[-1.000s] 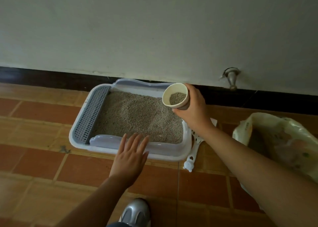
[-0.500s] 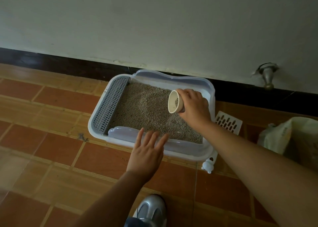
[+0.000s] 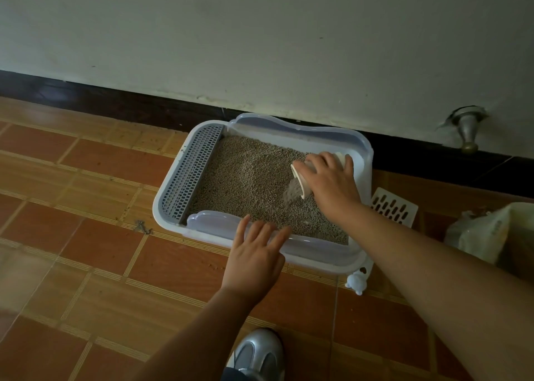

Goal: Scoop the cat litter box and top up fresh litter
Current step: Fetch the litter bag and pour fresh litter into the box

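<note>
- Right hand (image 3: 329,184) grips a cream cup (image 3: 302,179), tipped mouth-down over the right end of the litter box (image 3: 166,204). Grey grains spill from the cup onto the litter (image 3: 245,178).
- Left hand (image 3: 257,253) holds nothing. Its fingers are straight and spread, with the tips at the box's near rim; contact is unclear.
- Slotted scoop (image 3: 394,208) lies just right of the box, and the litter bag (image 3: 488,230) sits further right.
- Pouring well likely means keeping the cup low, tilting it slowly and drifting it leftward across the box. That should spread the fresh layer evenly rather than piling it up, while the left hand steadies the rim.
</note>
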Available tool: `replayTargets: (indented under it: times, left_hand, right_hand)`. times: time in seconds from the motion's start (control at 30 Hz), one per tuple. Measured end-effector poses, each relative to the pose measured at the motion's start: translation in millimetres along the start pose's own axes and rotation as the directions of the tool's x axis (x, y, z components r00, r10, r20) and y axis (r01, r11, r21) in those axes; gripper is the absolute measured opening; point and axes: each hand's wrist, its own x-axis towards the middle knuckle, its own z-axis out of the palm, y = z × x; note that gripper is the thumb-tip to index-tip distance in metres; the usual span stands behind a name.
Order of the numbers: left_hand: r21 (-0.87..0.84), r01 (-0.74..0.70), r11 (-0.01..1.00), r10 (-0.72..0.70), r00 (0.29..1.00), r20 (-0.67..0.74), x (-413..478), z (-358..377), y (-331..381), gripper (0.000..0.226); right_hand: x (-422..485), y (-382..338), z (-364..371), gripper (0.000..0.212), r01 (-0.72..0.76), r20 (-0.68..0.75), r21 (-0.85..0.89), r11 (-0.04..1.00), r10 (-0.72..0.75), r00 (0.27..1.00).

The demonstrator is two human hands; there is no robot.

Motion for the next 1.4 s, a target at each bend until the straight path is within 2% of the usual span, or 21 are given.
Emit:
replayTargets:
  times: [0.43,0.63,0.77,0.97,1.1,1.27,1.4]
  left_hand:
    - [-0.025,0.027,0.999,-0.026,0.999,0.035,2,-2,2,0.039]
    - [-0.033,0.062,0.997,-0.061,0.997,0.049,7,-6,7,0.039]
    - [0.0,0.071,0.997,-0.071,0.995,0.068,6,-7,11,0.041]
    - [0.011,0.089,0.996,-0.09,0.994,0.066,5,-8,14,0.04]
    - [0.018,0.104,0.994,-0.105,0.992,0.075,8,-10,19,0.04]
    - [-0.025,0.106,0.994,-0.103,0.989,0.106,18,-12,37,0.038]
    - [-0.097,0.063,0.993,-0.051,0.992,0.117,30,-12,59,0.04]
  right_hand:
    - [-6,11,-13,0.08,0.102,-0.055,-0.081,0.992,-0.106,0.993]
    - [-10,14,-13,0.083,0.197,-0.091,-0.244,0.95,-0.224,0.97]
    - [-11,18,-11,0.09,0.198,-0.172,-0.289,0.937,-0.255,0.952]
    - [-16,21,-16,0.087,0.164,-0.21,-0.284,0.945,-0.229,0.951]
    - [-18,23,-23,0.082,0.05,-0.234,-0.12,0.992,-0.077,0.969]
    - [-24,24,-23,0.081,0.035,-0.193,-0.005,0.999,-0.036,0.981]
    - [-29,31,-33,0.077,-0.037,-0.289,0.274,0.961,0.119,0.95]
